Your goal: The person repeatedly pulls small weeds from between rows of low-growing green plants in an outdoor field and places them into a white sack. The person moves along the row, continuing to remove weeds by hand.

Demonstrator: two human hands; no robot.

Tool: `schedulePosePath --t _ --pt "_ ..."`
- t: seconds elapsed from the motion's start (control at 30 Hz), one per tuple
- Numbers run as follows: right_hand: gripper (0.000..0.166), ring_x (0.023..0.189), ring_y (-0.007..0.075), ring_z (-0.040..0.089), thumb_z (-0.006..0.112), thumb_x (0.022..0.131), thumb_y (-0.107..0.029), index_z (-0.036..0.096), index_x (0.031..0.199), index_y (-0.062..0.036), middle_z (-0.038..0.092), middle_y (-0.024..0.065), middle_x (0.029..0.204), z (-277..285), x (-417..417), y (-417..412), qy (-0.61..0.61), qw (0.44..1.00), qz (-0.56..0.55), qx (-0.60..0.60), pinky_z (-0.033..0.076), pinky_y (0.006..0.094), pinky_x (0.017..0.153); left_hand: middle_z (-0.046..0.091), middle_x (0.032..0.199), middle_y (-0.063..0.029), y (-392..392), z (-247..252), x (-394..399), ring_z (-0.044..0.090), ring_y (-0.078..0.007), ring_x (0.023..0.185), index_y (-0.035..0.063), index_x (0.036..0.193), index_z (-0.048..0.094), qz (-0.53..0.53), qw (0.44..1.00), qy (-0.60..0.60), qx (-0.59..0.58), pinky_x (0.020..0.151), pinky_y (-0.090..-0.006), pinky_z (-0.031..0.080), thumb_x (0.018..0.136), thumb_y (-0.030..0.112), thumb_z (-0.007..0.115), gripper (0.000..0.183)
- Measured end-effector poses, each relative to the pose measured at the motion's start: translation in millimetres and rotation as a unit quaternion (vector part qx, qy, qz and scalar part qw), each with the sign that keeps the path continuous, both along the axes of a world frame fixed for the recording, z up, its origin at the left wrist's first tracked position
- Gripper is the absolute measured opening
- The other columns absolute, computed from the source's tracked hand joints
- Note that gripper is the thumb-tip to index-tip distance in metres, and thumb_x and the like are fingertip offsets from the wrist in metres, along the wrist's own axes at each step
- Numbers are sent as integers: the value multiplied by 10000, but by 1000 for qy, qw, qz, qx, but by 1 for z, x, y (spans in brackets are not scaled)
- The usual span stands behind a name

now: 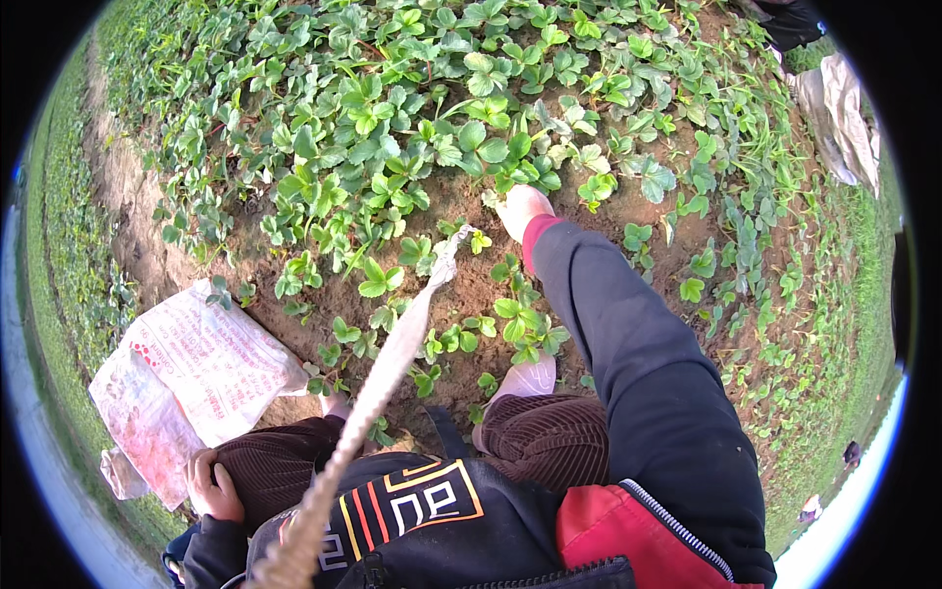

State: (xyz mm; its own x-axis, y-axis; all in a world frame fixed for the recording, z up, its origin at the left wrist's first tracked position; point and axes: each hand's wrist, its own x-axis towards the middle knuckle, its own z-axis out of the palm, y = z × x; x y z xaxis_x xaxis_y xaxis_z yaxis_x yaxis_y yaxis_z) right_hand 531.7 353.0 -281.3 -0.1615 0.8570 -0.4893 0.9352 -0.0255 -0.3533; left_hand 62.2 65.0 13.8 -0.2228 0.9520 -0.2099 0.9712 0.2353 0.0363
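Note:
My right hand point(521, 210) reaches down among low strawberry plants point(482, 147), at the edge of the denser leaves. Its fingers are turned away from view, so what they hold, if anything, is hidden. My left hand point(213, 486) rests on my left knee, in brown corduroy trousers point(276, 456), beside a white woven plastic sack point(221, 353) with red printing. A pale twisted cord or strip point(401, 342) hangs from near the camera across the view, its knotted end over the soil by a small plant.
Bare brown soil point(471, 291) shows between small strawberry plants around my feet. Another pale sack point(835, 118) lies at the upper right, near a person's dark clothing point(791, 22). Distant figures point(809, 508) are at the lower right. Grass borders both sides.

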Motion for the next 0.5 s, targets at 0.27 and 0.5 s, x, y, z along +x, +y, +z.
schedulePosePath --t 0.27,0.5 --pt "401 968 384 570 235 943 -220 464 1213 -32 595 234 1040 -14 -5 2 39 992 -121 20 446 449 837 576 907 -166 -5 -2 -5 524 -331 862 -4 892 548 -2 1000 17 7 829 -417 397 758 64 485 163" --pt "418 1010 378 561 228 948 -228 498 1157 13 579 246 1085 -3 -10 5 60 978 -201 3 436 438 874 579 913 -166 -8 -1 -7 519 -332 872 -4 901 551 4 1000 8 8 841 -425 393 762 66 484 169"
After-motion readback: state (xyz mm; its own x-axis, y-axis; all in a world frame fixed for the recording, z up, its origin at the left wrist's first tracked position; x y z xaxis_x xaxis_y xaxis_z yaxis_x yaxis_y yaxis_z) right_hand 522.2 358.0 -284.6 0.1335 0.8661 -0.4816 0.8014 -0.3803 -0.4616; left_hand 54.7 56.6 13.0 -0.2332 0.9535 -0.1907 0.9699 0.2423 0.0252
